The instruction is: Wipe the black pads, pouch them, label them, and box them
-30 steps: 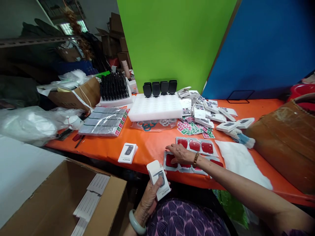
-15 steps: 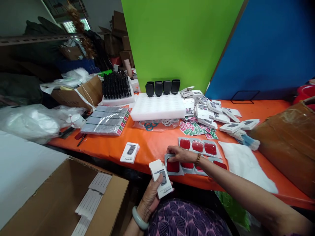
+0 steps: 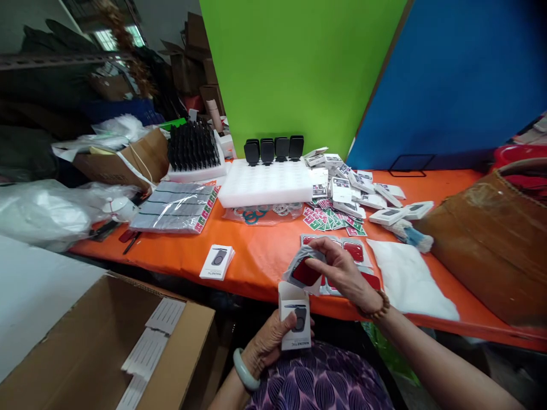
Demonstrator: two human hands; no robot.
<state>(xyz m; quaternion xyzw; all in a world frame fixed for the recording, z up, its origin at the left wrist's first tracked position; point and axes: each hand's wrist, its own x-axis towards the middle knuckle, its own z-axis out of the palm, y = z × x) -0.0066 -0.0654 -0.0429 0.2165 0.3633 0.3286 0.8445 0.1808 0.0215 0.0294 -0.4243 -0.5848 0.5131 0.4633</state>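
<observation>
My left hand point(image 3: 272, 338) grips a small white box point(image 3: 295, 324) printed "MAGNETIC", its top flap up and its end facing away from me. Just above that end, my right hand point(image 3: 342, 271) pinches a bagged red pad point(image 3: 306, 272) in a grey-edged pouch between thumb and fingers. The pouch's lower edge is close to the box's mouth; I cannot tell whether they touch. Several more bagged red pads point(image 3: 352, 251) lie on the table behind and under my right hand, partly hidden by it. A stack of flat white printed boxes point(image 3: 217, 262) lies to the left.
An orange-covered table point(image 3: 260, 246) holds a white foam tray point(image 3: 265, 185) with black stands, a heap of white boxes point(image 3: 342, 188), coloured cards point(image 3: 327, 218) and a white pouch point(image 3: 410, 279). An open carton point(image 3: 55, 341) with white boxes inside stands at lower left.
My right hand has lifted a bagged red pad off the table and brought it over the box. My left hand has moved the box slightly right and turned it more upright.
</observation>
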